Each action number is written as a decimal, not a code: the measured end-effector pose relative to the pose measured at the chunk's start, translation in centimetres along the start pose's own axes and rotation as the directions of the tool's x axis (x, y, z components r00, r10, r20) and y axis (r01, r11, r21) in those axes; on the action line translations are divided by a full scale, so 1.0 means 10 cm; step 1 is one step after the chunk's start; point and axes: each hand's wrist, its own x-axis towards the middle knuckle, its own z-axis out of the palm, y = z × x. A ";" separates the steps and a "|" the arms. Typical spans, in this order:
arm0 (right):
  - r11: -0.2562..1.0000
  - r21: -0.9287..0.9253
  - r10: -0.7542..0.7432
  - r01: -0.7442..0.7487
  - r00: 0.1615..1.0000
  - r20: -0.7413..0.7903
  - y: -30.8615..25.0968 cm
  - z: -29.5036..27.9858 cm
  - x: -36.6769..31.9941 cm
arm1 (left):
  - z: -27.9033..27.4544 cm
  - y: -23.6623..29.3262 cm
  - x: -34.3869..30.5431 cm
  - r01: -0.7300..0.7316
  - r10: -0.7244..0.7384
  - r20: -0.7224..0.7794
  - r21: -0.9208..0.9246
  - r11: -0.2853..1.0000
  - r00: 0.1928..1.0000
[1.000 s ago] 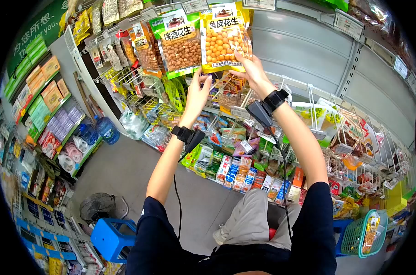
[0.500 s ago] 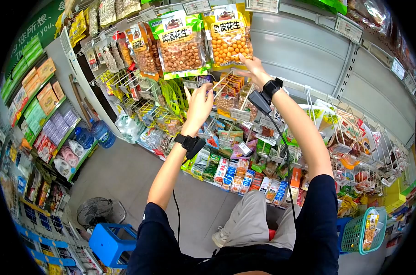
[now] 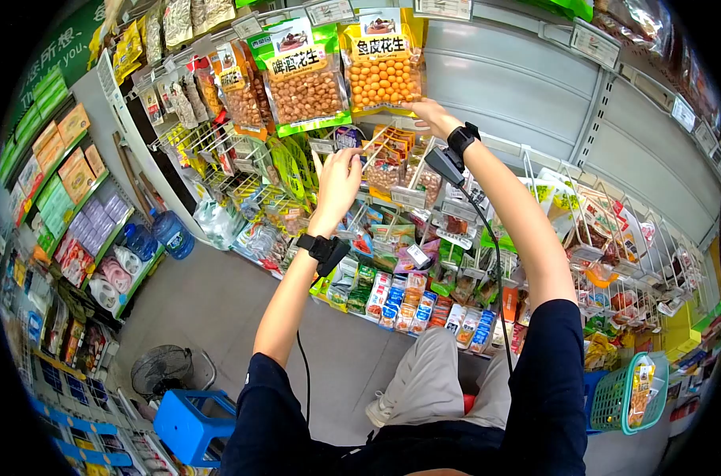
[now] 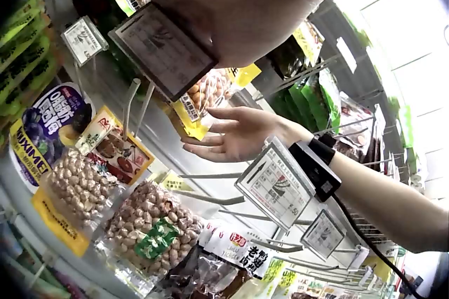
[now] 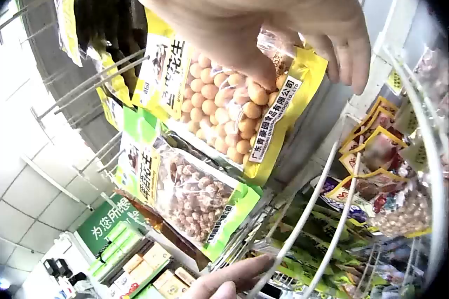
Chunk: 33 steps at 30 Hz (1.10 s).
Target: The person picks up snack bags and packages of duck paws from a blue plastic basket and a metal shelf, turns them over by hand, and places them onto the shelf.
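A yellow bag of coated peanuts (image 3: 384,75) hangs on the upper rack, beside a green-edged bag of peanuts (image 3: 301,83). My right hand (image 3: 438,120) is at the yellow bag's lower right corner. In the right wrist view its thumb lies over the clear front (image 5: 217,106), while the other fingers extend past the bag's edge. Seen from the left wrist, the right hand (image 4: 245,134) has its fingers stretched out. My left hand (image 3: 338,184) is held below the green-edged bag with loosely bent fingers and nothing in it.
Wire hooks and price tags (image 4: 277,183) jut out around both hands. Lower shelves carry many snack packs (image 3: 408,301). Behind me to the left stand a blue stool (image 3: 190,424) and a fan (image 3: 162,371); a green basket (image 3: 614,404) is at the right.
The yellow bag, earlier gripped by the right hand, now hangs beside the green-edged one with that hand's fingers loosened. The left hand has dropped away from the bags' lower edges.
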 end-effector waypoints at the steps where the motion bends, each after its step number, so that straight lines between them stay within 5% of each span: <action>1: 1.000 -0.021 -0.007 0.007 1.000 -0.003 -0.01 0.00 -0.05 | 0.01 0.00 0.00 -0.013 0.013 -0.023 -0.001 1.000 1.000; 13: 0.995 -0.097 -0.024 0.036 0.993 0.118 -0.13 -0.22 -0.46 | 0.02 0.00 -0.01 -0.019 0.019 -0.046 -0.004 1.000 0.999; 19: 0.960 -0.185 -0.162 0.208 0.958 0.236 -0.25 -0.29 -1.07 | -0.05 0.13 -0.09 0.019 -0.023 -0.102 -0.045 0.999 0.994; 25: 0.918 -0.234 -0.289 0.320 0.944 0.157 -0.07 -0.29 -1.57 | -0.24 0.50 -0.50 -0.016 0.006 -0.196 -0.045 0.999 0.981; 29: 0.733 -0.342 -0.609 0.588 0.791 0.054 0.12 -0.22 -2.20 | -0.39 0.77 -0.92 0.005 -0.038 -0.219 -0.151 0.989 0.975; 33: 0.828 -0.308 -0.485 0.469 0.874 0.030 0.46 -0.24 -2.88 | -0.43 0.98 -1.52 0.176 -0.210 -0.062 -0.344 0.922 0.976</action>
